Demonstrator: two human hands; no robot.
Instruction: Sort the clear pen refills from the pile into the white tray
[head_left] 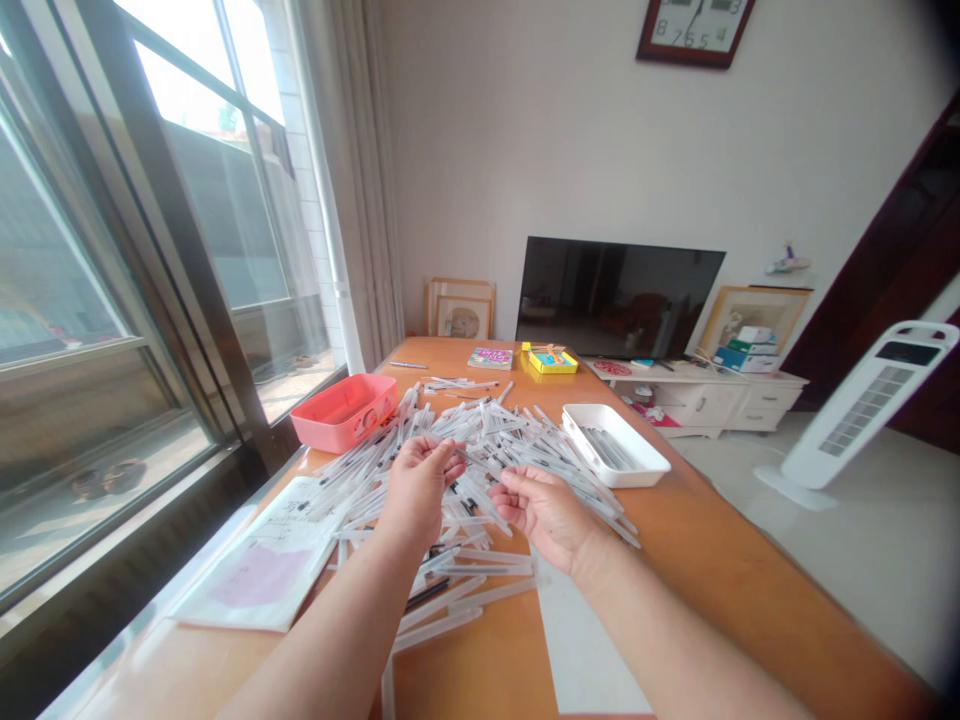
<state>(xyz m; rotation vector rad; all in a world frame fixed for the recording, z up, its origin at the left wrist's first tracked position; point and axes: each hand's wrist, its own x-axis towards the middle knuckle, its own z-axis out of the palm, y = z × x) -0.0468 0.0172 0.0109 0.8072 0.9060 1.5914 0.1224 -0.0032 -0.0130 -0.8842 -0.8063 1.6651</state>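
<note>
Over a pile of translucent pen barrels, my two hands face each other a short way apart. My left hand is closed, thumb against the curled fingers, on one end of a slim pen. The pen slants down toward my right hand, whose thumb and fingers are pinched at its other end. Fingers and the similar barrels behind partly hide the pen, so its exact parts are hard to make out. Several barrels in the pile have dark ends, and a black one lies near my left wrist.
A red basket stands left of the pile. At the right, a white tray holds several grey, pen-like sticks. A booklet and a white sheet lie nearer me. A yellow box and another booklet are farther back.
</note>
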